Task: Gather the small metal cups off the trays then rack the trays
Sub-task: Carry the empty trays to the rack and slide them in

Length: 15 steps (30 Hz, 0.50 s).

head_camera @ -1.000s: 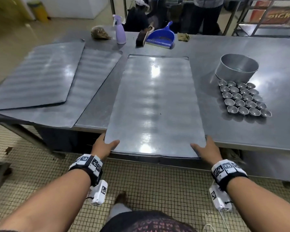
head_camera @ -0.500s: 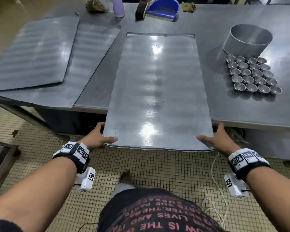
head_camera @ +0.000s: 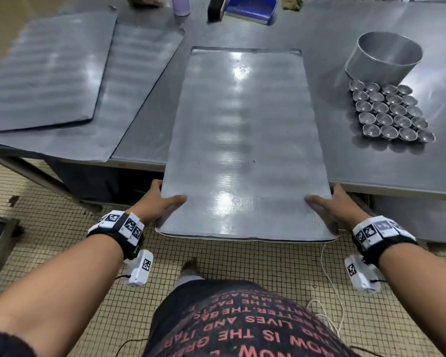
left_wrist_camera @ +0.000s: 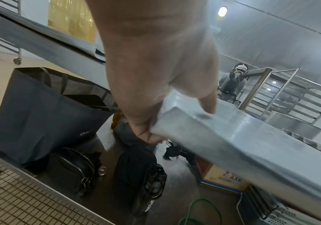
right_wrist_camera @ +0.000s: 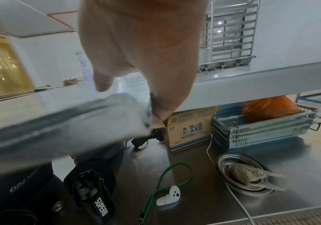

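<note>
The tray in the centre of the head view is a long, flat rectangle of dull grey metal with rounded corners, a thin rolled rim and faint wavy bands across its shiny surface. Its near end hangs over the edge of the steel table above the tiled floor. The left hand grips the lower left corner, with the thumb on top and the fingers curled under. The right hand grips the lower right corner in the same way; both wrist views show this pinch on the tray edge.

Compared with half a second ago, the tray has come further off the table toward the person, and more of it is now over the floor.

In the upper left of the frame, two more trays lie overlapped, one on the other. In the right part of the frame, the small metal cups stand close together in a group of about twenty, round and shiny. Just behind them stands one round metal pan with straight walls. At the top edge there is one blue dustpan and one pale purple bottle.
</note>
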{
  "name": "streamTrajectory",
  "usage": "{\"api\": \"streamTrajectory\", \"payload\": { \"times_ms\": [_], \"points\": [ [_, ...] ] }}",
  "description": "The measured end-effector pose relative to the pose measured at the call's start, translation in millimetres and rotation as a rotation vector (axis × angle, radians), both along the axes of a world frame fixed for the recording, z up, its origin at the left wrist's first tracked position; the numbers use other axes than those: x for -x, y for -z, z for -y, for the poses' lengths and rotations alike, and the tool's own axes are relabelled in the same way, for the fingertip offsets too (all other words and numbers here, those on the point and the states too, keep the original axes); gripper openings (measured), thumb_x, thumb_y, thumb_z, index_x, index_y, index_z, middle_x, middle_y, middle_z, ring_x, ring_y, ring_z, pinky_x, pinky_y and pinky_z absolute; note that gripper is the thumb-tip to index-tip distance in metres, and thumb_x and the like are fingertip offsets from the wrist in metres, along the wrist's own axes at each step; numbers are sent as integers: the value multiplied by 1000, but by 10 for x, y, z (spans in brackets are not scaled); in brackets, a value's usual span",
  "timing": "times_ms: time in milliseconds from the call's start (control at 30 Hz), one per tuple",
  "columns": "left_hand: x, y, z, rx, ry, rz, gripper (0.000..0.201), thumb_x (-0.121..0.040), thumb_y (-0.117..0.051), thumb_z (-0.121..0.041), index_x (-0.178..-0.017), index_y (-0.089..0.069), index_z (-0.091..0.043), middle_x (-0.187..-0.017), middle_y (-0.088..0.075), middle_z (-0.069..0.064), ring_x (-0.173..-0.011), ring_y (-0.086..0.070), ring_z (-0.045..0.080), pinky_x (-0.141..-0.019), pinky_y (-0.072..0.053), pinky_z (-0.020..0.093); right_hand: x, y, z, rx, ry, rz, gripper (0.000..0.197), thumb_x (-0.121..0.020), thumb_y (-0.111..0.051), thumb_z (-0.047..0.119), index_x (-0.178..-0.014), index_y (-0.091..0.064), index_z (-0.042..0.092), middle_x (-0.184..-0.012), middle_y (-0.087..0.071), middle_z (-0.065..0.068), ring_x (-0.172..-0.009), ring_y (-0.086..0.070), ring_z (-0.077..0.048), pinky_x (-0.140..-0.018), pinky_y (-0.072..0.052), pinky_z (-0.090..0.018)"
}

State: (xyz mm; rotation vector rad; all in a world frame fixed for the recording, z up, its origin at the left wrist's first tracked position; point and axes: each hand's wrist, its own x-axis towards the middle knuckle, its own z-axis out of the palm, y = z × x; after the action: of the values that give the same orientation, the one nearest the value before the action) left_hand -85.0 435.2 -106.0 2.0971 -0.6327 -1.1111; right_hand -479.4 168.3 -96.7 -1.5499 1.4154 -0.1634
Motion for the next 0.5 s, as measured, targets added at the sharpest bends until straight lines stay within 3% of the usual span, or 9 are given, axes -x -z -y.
{"api": "streamTrajectory", "payload": {
  "times_ms": [67,167,267,400,500],
  "points": [
    [-2,19,140,3,-55,52,79,-79,-78,-52,-133,-35,-15,-119,-59,1,-106,-61,21,-95,-49,42,-132,-29,11,55,73,-19,72,-86,-73,44,-139,-42,6,-132,-57,-8,-114,-56,-25,-94,-41,-34],
    [19,19,341,34,-160,130,58,-91,-67,-45,-129,-43,-8,-114,-58,5,-103,-58,24,-86,-43,35,-272,-24,51,100,167,-94,69,-94,-59,50,-143,-42,4,-144,-50,-15,-126,-50,-31,-102,-37,-36],
    [24,57,455,38,-217,199,49,-93,-62,-47,-119,-50,-7,-108,-60,6,-101,-59,27,-82,-41,33,-316,18,95,124,180,-155,70,-97,-52,52,-144,-42,1,-148,-46,-18,-136,-43,-36,-110,-32,-39],
    [38,138,441,68,-250,254,45,-93,-62,-48,-114,-52,-9,-106,-62,5,-96,-60,25,-82,-42,33,-307,49,10,144,203,-103,56,-98,-55,45,-135,-48,5,-134,-56,-14,-124,-53,-33,-94,-37,-33],
    [61,154,377,72,-246,271,43,-93,-62,-46,-115,-52,-10,-106,-62,4,-95,-59,22,-82,-41,32,-248,76,-85,157,188,-26,44,-97,-58,38,-128,-53,7,-118,-61,-6,-108,-57,-22,-88,-36,-29]
  ]
}}
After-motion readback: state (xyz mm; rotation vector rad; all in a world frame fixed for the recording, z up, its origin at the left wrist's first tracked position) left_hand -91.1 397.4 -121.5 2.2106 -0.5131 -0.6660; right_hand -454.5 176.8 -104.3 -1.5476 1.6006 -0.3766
